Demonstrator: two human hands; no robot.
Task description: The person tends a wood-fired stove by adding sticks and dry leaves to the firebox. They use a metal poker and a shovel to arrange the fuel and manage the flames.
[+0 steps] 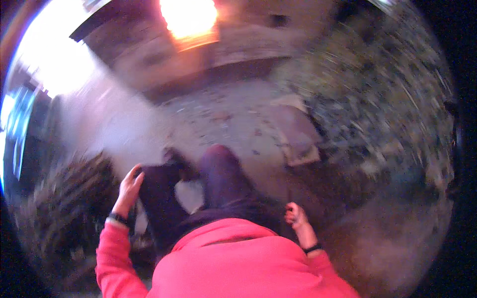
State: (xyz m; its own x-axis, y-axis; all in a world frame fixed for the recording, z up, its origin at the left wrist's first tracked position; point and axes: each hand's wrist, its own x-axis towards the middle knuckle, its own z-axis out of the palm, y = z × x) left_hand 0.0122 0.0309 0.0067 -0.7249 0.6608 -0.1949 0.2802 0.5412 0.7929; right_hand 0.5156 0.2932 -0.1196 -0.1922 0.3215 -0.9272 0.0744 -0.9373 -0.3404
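My left hand (129,188) is at the outer side of my left knee, in dark trousers (162,197), with the thumb a little apart from the fingers. It appears to hold nothing. To the right of my waist is my right hand (297,216), its fingers curled. A small dark spot shows at those fingers, but blur hides whether something is gripped. Both wrists wear dark bands. My pink sweatshirt (238,260) fills the bottom middle. Both knees are bent, the right one (220,160) raised in front of me.
A blurred block-like object (298,134) stands on the littered pale ground (227,111). Bright orange-white light (190,18) glows ahead, before a brownish wall (246,41). Dark, streaked material (74,193) lies left; mottled, blurred material (380,93) spreads right. Glare covers the upper left.
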